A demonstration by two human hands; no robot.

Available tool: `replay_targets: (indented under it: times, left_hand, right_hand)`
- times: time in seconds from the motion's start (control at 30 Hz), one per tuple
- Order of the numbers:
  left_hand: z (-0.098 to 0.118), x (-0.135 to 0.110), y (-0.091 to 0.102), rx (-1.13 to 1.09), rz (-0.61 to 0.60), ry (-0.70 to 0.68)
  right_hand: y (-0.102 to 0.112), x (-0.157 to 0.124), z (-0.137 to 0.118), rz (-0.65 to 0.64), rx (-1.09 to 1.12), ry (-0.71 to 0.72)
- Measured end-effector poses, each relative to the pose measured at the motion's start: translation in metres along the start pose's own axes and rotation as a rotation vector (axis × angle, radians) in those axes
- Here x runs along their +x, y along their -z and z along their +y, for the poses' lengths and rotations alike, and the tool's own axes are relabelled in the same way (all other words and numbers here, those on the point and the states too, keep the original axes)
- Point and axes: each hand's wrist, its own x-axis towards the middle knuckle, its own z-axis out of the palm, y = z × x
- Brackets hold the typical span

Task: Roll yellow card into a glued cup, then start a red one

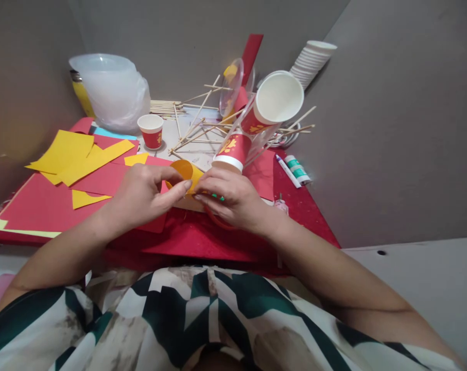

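My left hand (146, 193) pinches a small yellow-orange paper piece (185, 172) with a rounded top, thumb and forefinger closed on its left edge. My right hand (231, 198) meets it from the right, fingers curled on the same piece's lower right edge. A bit of green shows under the right fingers; I cannot make out what it is. A red curved loop (215, 220) shows below the right hand. Both hands hover over red paper sheets (187, 239) on the table, just in front of an overturned red-and-white paper cup (231, 152).
Yellow paper offcuts (76, 157) lie at the left on red sheets. A small red cup (151, 131) stands behind. Wooden sticks (202, 129) and tipped cups (275, 103) pile at the back, with a cup stack (312, 62), a clear plastic bag (113, 93) and a glue tube (298, 169).
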Motion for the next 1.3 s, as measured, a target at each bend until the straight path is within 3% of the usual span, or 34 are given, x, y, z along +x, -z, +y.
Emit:
replay_targets:
  times: [0.1, 0.2, 0.53, 0.7, 0.87, 1.07, 1.2, 1.3]
  left_hand:
    - [-0.005, 0.007, 0.001, -0.152, -0.222, 0.134]
    - [-0.011, 0.012, 0.002, -0.312, -0.324, 0.203]
    - [-0.01, 0.014, 0.009, -0.332, -0.342, 0.245]
    - [-0.015, 0.017, 0.013, -0.368, -0.277, 0.255]
    - [-0.017, 0.019, 0.013, -0.437, -0.376, 0.284]
    - [-0.019, 0.023, 0.016, -0.443, -0.39, 0.331]
    - [-0.024, 0.026, 0.016, -0.445, -0.415, 0.309]
    - [-0.027, 0.028, 0.017, -0.403, -0.454, 0.292]
  right_hand:
    - [-0.006, 0.0, 0.0, 0.009, 0.061, -0.011]
    - [-0.009, -0.001, 0.0, 0.02, 0.116, -0.053]
    - [-0.011, 0.005, 0.004, 0.068, 0.271, -0.211]
    - [-0.008, 0.011, 0.0, 0.134, 0.381, -0.376]
    - [-0.011, 0.012, -0.003, 0.173, 0.487, -0.44]
    - [0.005, -0.005, -0.006, 0.201, 0.298, -0.436]
    - [0.024, -0.035, -0.005, 0.093, 0.08, -0.418]
    - [0.029, -0.055, -0.004, -0.227, -0.098, -0.498]
